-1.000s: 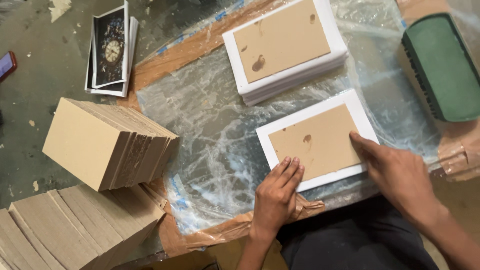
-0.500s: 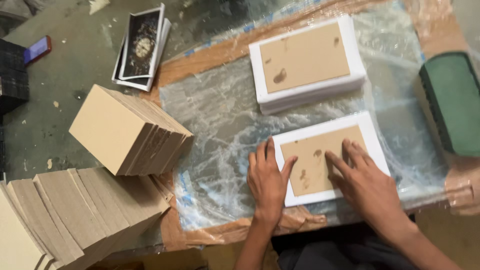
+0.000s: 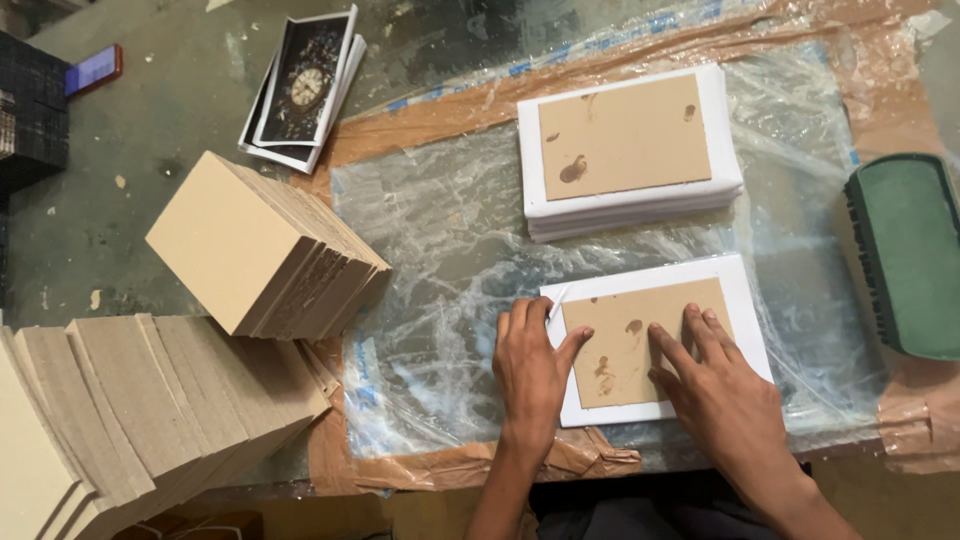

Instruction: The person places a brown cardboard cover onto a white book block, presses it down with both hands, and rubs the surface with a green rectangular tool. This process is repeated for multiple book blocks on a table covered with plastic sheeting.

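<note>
While pressed under flat, open left hand (image 3: 532, 366) and right hand (image 3: 722, 395), gripping nothing: tan board (image 3: 625, 340), stained, on white sheet (image 3: 745, 300).

Brown board (image 3: 625, 330): flat rectangular card, tan, a few dark smudges near its middle, lay face up and centred on a white sheet (image 3: 745, 310). White sheet was slightly larger, showing as an even white border all round, long sides running roughly left-right and tilted a little up toward the right. Its left edge was curled up slightly at the top-left corner. Both lay on crinkled clear plastic film (image 3: 440, 260) at the near edge of the work surface, in front of and apart from a stack of similar white-bordered boards (image 3: 630, 150). Both were partly covered by hands.
</note>
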